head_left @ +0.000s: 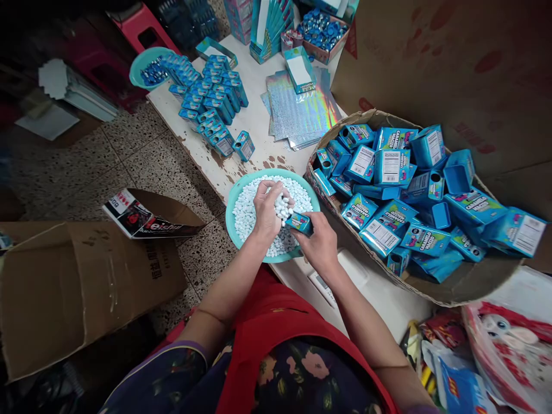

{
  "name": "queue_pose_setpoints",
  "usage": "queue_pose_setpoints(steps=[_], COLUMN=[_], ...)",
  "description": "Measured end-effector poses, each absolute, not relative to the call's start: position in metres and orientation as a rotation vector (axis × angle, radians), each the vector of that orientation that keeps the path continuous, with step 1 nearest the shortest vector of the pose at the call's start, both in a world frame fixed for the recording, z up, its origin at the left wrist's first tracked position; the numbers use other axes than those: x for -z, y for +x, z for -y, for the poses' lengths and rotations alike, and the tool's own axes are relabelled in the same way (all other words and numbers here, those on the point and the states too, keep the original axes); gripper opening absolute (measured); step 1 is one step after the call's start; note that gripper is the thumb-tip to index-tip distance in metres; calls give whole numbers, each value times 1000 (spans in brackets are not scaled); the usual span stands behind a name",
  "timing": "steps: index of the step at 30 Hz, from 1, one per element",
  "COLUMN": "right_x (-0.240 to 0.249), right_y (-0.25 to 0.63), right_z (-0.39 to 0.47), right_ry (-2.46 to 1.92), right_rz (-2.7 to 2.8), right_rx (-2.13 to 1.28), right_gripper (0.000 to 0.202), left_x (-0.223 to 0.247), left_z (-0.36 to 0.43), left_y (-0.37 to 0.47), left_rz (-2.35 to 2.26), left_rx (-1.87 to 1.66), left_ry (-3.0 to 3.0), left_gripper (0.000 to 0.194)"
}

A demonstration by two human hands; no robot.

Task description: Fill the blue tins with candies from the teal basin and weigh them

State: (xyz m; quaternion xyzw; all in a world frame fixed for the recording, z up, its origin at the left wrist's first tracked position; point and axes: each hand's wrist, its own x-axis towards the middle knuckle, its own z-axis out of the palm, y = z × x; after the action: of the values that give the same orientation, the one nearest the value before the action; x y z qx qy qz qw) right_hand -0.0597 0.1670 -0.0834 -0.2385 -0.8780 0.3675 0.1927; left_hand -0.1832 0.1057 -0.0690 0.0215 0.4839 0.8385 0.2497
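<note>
White candies fill a turquoise basin (230,221) on the table near my body. Over it, my left hand (268,210) is cupped around a heap of small white candies (282,208). My right hand (318,238) grips a small blue candy box (299,222), tilted on its side, with its end against the candies in my left hand. Which part of the box is open is hidden by the candies and fingers. Farther along the table stand several blue boxes (219,103) in rows, and a single box (244,146) stands nearest the basin.
A large carton (317,178) of blue boxes stands to the right. A white scale (323,287) lies partly under my right forearm. Shiny sheets (297,106) lie behind the basin. At the back are a box of blue caps (323,31) and another turquoise basin (135,69).
</note>
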Motion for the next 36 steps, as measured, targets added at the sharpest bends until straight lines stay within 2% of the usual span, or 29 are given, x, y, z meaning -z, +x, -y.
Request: queue_pose_setpoints(steps=[8, 20, 36], right_x=[84, 89, 93], right_y=[-63, -62, -68], right_z=[-167, -168, -167], right_ry=[-678, -577, -606], right_rz=[2523, 2342, 2212], right_rx=[-994, -1088, -1142], right_gripper=[25, 25, 26], left_x=[75, 66, 62], left_z=[-106, -106, -113], left_y=[-184, -180, -176], left_rz=[-1412, -1486, -1615], left_rx=[-2283, -2312, -2371], left_ry=[67, 116, 278], left_gripper=[28, 38, 32])
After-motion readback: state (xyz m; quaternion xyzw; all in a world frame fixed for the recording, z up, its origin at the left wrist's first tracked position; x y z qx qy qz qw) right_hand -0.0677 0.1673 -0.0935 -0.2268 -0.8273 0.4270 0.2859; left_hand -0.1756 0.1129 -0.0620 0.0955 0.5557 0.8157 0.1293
